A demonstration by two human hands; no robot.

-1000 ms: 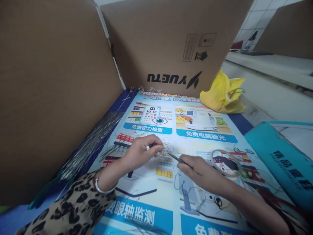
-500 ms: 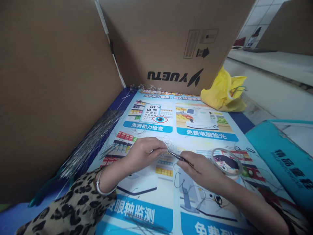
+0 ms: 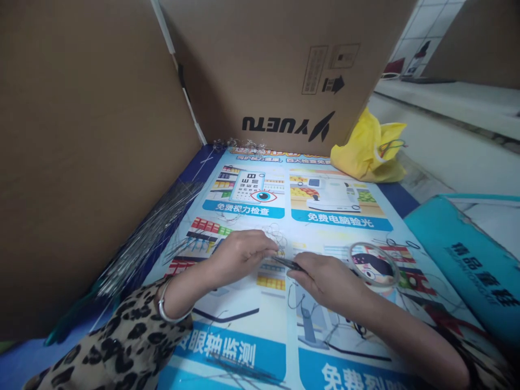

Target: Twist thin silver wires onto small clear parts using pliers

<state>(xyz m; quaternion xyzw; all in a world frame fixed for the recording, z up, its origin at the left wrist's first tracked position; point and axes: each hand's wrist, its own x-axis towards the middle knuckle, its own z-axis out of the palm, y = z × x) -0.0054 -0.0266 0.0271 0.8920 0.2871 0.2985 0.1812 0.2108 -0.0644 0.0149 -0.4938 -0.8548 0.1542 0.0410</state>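
The left hand [image 3: 246, 252] pinched looped wire [image 3: 278, 233] spreading just beyond it, while the nearby right hand [image 3: 325, 275] gripped a slim metal tool [image 3: 287, 263] pointing lengthwise leftward

We have a slim, dark metal tool [image 3: 287, 263] slanting in our right hand [image 3: 320, 277], its narrow tip close to our pinched left hand [image 3: 239, 253], just beyond which thin wire [image 3: 277, 234] curls in loose loops.

Craft workspace (wires [image 3: 150, 237], metal tool [image 3: 286, 263])
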